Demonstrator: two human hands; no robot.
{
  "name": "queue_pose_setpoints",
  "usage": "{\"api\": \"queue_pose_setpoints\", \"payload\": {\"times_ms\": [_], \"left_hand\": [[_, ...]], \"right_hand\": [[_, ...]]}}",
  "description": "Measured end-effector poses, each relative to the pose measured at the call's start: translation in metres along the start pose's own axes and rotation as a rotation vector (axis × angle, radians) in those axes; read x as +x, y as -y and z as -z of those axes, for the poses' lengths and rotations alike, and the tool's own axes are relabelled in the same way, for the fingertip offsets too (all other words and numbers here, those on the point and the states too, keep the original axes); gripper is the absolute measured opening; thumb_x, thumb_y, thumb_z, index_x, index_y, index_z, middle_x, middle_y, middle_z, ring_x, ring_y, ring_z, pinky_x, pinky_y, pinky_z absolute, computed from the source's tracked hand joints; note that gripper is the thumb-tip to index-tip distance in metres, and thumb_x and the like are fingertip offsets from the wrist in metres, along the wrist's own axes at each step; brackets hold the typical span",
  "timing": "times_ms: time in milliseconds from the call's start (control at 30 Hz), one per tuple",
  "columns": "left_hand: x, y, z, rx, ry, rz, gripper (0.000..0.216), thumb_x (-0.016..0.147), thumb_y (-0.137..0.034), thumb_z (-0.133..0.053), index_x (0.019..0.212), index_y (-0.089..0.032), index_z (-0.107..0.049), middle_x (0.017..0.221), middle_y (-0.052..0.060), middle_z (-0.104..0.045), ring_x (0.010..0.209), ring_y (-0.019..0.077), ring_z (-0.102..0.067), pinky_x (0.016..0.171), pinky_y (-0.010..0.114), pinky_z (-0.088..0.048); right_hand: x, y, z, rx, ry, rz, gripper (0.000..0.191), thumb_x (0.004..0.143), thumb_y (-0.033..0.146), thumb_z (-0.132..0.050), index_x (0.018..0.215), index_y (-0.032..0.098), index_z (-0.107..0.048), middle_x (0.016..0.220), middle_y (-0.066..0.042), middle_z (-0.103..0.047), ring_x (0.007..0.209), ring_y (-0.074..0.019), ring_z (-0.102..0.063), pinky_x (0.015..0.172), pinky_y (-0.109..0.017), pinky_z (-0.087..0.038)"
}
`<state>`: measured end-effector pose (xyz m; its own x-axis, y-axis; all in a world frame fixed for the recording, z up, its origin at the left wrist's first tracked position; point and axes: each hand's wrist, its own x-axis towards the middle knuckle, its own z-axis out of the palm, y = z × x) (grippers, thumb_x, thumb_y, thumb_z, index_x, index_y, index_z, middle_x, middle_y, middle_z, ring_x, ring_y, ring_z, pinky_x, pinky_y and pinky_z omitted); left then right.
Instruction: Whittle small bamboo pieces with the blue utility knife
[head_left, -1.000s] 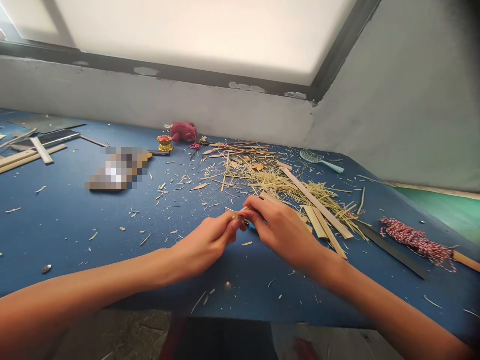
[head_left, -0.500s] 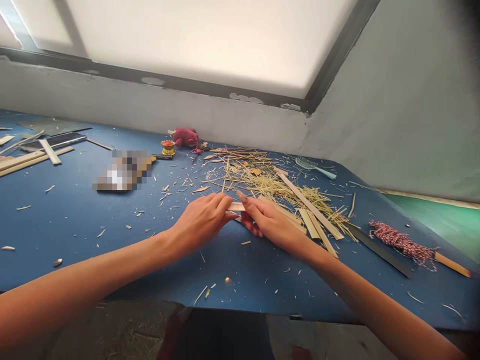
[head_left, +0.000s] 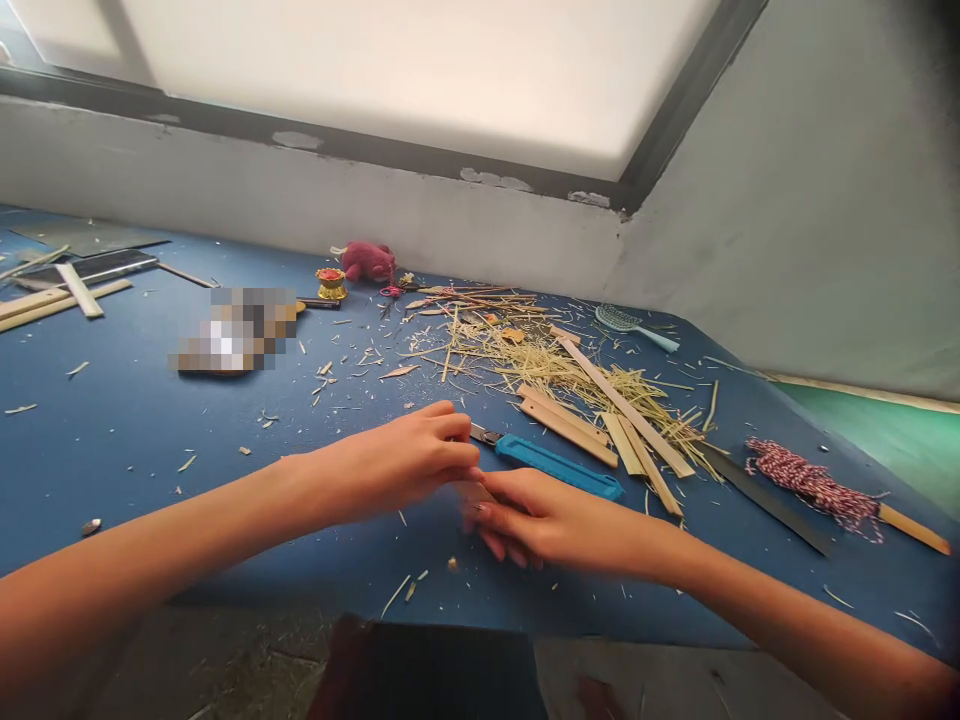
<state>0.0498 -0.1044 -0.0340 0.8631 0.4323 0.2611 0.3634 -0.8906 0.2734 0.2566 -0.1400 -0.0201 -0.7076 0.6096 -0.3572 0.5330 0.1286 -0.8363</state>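
My left hand [head_left: 420, 448] is closed, its fingertips meeting those of my right hand [head_left: 525, 512] above the table's front part. A short pale bamboo strip [head_left: 466, 490] shows only as a blur between them, mostly covered by the fingers. My right hand is curled around the strip's end, back upward. Just beyond the right hand a blue utility knife [head_left: 559, 466] lies on the table with its blade out, pointing left at my left fingers. Behind the knife are two flat wooden pieces with small holes [head_left: 566, 425].
A heap of thin bamboo shavings [head_left: 555, 360] and long slats [head_left: 622, 405] covers the middle right. Further right lie a dark flat blade [head_left: 769, 500], a red-white cord bundle [head_left: 814, 485] and a hairbrush [head_left: 637, 327]. A red plush toy [head_left: 367, 261] sits by the wall.
Both hands have come down and nearer, the right one turning. The pale strip between them has become mostly hidden. The blue utility knife, covered before, now shows on the table.
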Motion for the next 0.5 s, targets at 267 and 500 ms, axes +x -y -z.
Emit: {"api": "queue_pose_setpoints", "payload": {"times_ms": [267, 500], "left_hand": [[0.006, -0.010, 0.008, 0.275, -0.128, -0.053, 0.030, 0.095, -0.026, -0.040, 0.073, -0.015, -0.058, 0.079, 0.006, -0.055, 0.077, 0.0173, -0.044, 0.072, 0.031, -0.037], [0.009, -0.015, 0.005, 0.090, -0.261, 0.027, 0.046, 0.097, -0.032, -0.037, 0.055, -0.017, -0.052, 0.055, -0.001, -0.049, 0.061, 0.0123, -0.038, 0.066, 0.028, -0.033]], "right_hand": [[0.002, 0.010, -0.014, 0.103, -0.076, 0.022, 0.035, 0.097, 0.036, -0.030, 0.077, 0.016, -0.050, 0.061, 0.003, -0.048, 0.047, -0.0051, -0.042, 0.047, -0.019, -0.036], [0.001, 0.016, -0.029, 0.038, -0.192, 0.154, 0.027, 0.096, 0.025, -0.033, 0.073, 0.018, -0.045, 0.063, 0.003, -0.046, 0.057, -0.0072, -0.041, 0.055, -0.022, -0.036]]}}
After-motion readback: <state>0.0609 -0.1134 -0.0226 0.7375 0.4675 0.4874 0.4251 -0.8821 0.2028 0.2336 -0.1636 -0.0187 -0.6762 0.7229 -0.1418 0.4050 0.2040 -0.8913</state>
